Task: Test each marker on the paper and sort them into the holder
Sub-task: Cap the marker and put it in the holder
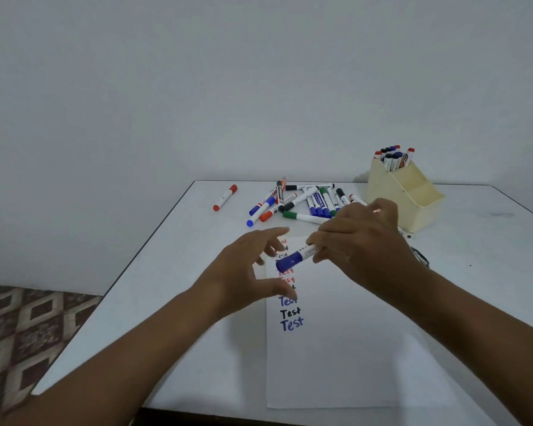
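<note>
Nearest the camera, the two bare forearms reach out over the white sheet of paper (pixel 336 364), which lies flat on the white table (pixel 166 287) and bears a column of the word "Test" written in red, black and blue down its left side. By my count some ten lines are there, so the testing looks well under way. The cream plastic holder (pixel 410 198), far right on the table, already has a cluster of markers standing in its tallest back compartment, while its lower front compartments look unfilled. A loose pile of markers (pixel 302 202) in blue, red, green and black lies at the far middle, and a single red-capped marker (pixel 225 197) lies well apart to the far left, so I judge much sorting is left.

Above the paper, the right hand (pixel 360 244) grips the white barrel of a blue-capped marker (pixel 296 256), cap pointing near and left. The left hand (pixel 253 269) is released, fingers and thumb spread just beside the cap without clearly touching it; whether the cap is going on or off I cannot tell
</note>
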A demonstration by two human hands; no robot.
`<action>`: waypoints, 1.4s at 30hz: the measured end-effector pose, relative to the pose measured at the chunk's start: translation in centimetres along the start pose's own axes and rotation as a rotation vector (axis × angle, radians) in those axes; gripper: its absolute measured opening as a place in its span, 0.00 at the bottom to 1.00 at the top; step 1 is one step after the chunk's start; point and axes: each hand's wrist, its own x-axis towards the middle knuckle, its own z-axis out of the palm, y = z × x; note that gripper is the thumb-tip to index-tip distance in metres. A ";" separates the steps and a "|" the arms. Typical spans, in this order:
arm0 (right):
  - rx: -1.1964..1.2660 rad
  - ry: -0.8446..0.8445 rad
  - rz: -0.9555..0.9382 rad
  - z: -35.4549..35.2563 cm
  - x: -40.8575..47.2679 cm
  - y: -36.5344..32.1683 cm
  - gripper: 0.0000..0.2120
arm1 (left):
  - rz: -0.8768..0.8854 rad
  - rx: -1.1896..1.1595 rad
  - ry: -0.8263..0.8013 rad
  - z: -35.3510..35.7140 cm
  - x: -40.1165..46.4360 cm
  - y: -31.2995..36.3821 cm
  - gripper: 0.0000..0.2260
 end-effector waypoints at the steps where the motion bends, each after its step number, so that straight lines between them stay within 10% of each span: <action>1: 0.062 0.012 0.008 0.1 0.0 0.1 0.07 | -0.029 0.013 -0.035 -0.1 -0.2 -0.7 0.40; 6: 0.580 -0.069 0.219 0.1 0.0 -0.4 0.10 | 0.031 0.241 -0.153 0.2 -1.3 -4.2 0.42; 12: 1.442 0.103 0.913 -0.8 0.3 -3.4 0.11 | 0.050 0.380 -0.323 1.1 -1.7 -5.9 0.45; 17: 1.553 0.016 1.298 -0.1 -0.9 -4.8 0.13 | 0.023 0.440 -0.384 1.1 -1.4 -5.4 0.48; 21: 1.537 -0.132 1.222 0.4 -2.7 -6.0 0.26 | 0.042 0.465 -0.371 1.3 -1.4 -5.6 0.53; 25: 1.464 -0.209 1.131 0.4 -3.9 -7.2 0.11 | 0.041 0.481 -0.376 1.6 -1.6 -6.0 0.50; 42: 1.195 -0.366 0.870 0.2 -4.4 -8.7 0.08 | 0.032 0.452 -0.359 1.8 -1.6 -6.3 0.49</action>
